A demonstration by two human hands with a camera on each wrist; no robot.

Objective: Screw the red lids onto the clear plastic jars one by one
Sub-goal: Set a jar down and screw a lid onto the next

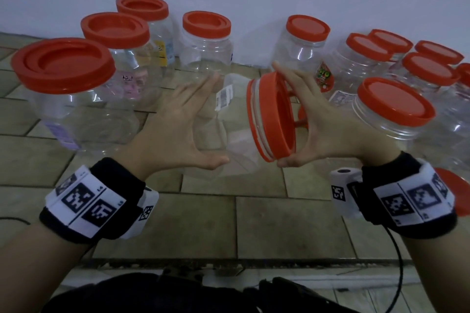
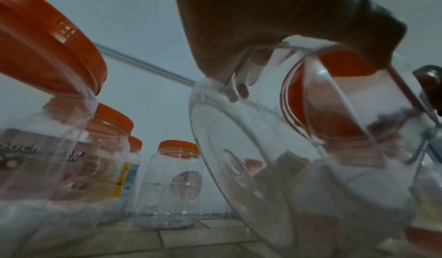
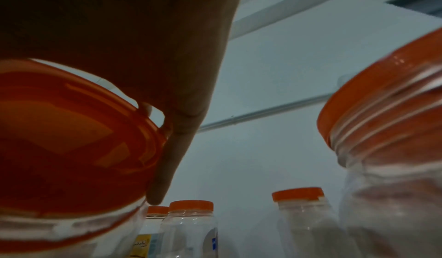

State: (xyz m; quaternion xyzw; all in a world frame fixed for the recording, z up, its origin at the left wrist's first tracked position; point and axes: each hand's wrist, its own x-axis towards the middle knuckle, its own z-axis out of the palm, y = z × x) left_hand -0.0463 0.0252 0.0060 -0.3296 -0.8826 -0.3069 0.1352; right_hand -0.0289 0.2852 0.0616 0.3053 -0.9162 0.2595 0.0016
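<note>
I hold a clear plastic jar (image 1: 229, 134) on its side above the tiled floor, its mouth pointing right. A red lid (image 1: 273, 117) sits on that mouth. My left hand (image 1: 216, 119) grips the jar's body, fingers over the top and thumb underneath. My right hand (image 1: 279, 114) holds the lid's rim between fingers above and thumb below. In the left wrist view the jar's base (image 2: 263, 167) fills the middle, and the lid (image 2: 334, 101) shows through it. The right wrist view shows the lid (image 3: 67, 148) close up, with a finger (image 3: 172, 158) lying along its rim.
Several lidded clear jars stand around: a big one at the left (image 1: 63, 66), a row along the white wall (image 1: 206, 40), and a cluster at the right (image 1: 396, 101). A loose red lid (image 1: 455, 190) lies on the floor by my right wrist. A black cable (image 1: 399, 262) hangs there.
</note>
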